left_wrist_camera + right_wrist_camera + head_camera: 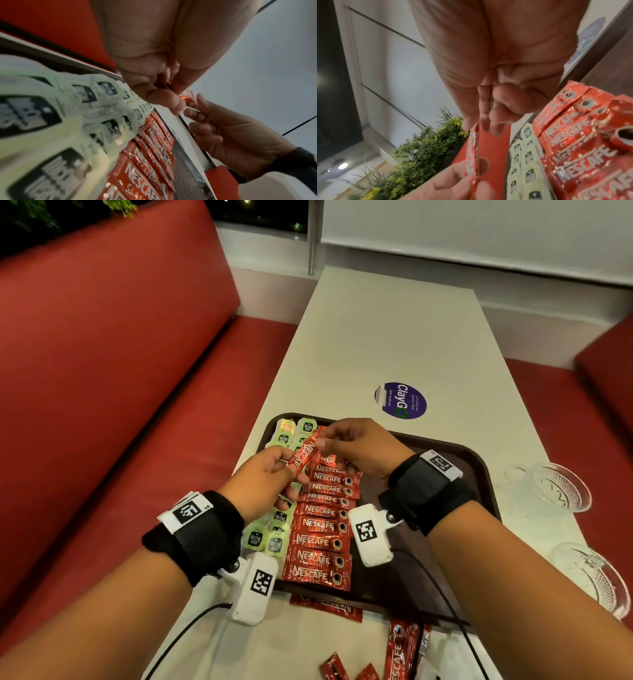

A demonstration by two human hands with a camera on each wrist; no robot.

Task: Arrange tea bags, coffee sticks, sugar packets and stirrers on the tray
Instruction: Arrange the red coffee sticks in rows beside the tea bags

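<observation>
A dark brown tray (pixel 476 470) lies on the white table. On it, pale green tea bags (pixel 267 539) fill the left column and red Nescafe coffee sticks (pixel 320 542) lie stacked in a row beside them. Above the tray's far left part, both hands hold one red coffee stick (pixel 303 455) tilted in the air. My left hand (pixel 270 477) pinches its lower end, my right hand (pixel 346 445) pinches its upper end. The left wrist view shows the stick's tip (pixel 187 97) between both hands; the right wrist view shows the held stick (pixel 473 155) edge-on.
More red coffee sticks (pixel 400 652) lie loose on the table before the tray's near edge. Two clear glass dishes (pixel 551 491) stand at the table's right edge. A purple round sticker (pixel 400 400) sits beyond the tray. Red bench seats flank the table.
</observation>
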